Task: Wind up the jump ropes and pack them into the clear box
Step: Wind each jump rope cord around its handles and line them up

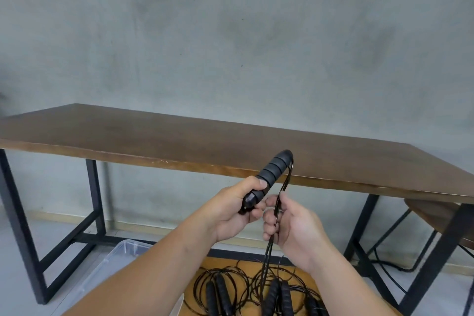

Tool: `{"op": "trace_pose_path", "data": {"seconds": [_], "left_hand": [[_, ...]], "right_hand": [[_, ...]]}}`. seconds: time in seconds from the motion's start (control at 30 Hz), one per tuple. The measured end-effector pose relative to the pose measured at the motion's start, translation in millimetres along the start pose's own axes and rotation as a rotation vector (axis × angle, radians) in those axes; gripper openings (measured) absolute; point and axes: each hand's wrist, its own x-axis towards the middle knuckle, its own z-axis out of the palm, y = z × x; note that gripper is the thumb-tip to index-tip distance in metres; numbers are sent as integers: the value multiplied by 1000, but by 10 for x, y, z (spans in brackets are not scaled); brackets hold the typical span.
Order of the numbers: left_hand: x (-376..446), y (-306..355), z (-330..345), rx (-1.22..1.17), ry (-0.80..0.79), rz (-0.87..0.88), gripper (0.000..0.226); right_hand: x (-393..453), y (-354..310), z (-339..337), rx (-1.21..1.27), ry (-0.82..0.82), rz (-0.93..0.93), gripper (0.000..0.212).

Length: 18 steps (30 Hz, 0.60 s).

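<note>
My left hand point(230, 209) grips the butt of the black handle point(270, 176), whose long axis slants up and away to the right, tip above both hands. The cord point(284, 185) drops from that tip straight into my right hand point(292, 223), just beside the left, fingers curled round it. Below the right hand it hangs toward the heap of other jump ropes point(256, 290) on the floor. The clear box point(120, 261) sits low, under my left forearm. Next wrap, I reckon, goes lengthwise along the handle.
</note>
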Motion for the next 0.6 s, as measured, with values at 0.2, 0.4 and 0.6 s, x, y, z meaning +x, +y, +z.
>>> {"op": "trace_pose_path", "data": {"seconds": [0.2, 0.4, 0.6], "left_hand": [[9, -17, -225, -26, -100, -92, 55], [47, -116, -324, 156, -130, -108, 51], [19, -142, -307, 451, -57, -61, 63]], "right_hand": [[-47, 130, 16, -121, -115, 175, 46], [-97, 206, 54, -286, -176, 189, 56], [-121, 197, -74, -338, -207, 242, 48]]}}
